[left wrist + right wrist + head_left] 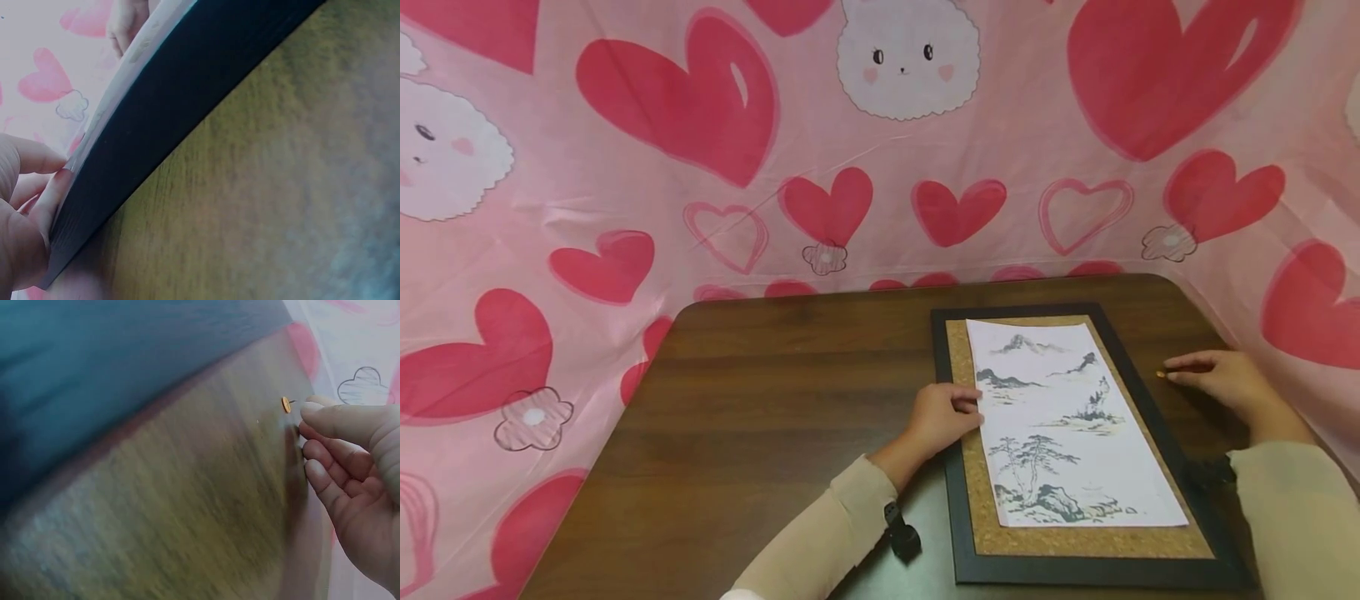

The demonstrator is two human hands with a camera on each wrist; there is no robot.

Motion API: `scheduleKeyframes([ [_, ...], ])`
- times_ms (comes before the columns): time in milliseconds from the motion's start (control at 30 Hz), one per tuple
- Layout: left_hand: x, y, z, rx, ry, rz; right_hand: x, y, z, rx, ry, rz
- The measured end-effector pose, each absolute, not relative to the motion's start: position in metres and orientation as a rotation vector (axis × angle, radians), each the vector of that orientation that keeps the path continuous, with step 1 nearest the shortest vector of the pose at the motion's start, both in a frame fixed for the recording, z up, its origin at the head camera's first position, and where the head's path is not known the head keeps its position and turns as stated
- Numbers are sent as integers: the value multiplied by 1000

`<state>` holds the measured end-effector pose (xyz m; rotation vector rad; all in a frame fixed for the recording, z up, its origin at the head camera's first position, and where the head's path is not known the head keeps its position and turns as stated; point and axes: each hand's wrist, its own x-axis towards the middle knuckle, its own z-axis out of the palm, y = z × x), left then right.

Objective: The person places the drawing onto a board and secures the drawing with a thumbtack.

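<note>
A white print of an ink landscape (1120,492) lies over a cork board (1090,543) with a black frame (1075,570). At the print's left edge is my left hand (942,417), its thumb and forefinger pinching that edge in the left wrist view. Beyond the frame's right side, my right hand (1225,379) hovers low over the table. At its thumb and forefinger tips shows a small gold thumbtack (286,404), its pin pointing toward the fingertips. The other fingers of my right hand are curled loosely.
The board sits on the right part of a dark brown wooden table (775,433). Pink fabric (865,142) printed with hearts hangs behind and at both sides. A black wrist device (901,533) sits at my left cuff.
</note>
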<state>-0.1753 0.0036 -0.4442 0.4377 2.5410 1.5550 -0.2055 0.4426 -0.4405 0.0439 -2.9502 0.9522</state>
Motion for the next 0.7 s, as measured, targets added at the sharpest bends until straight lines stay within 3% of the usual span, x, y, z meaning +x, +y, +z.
scheduleKeyframes([
  [700,-174,4,-444,428,2563,1540,-219,447,-443,47,-3051,994],
])
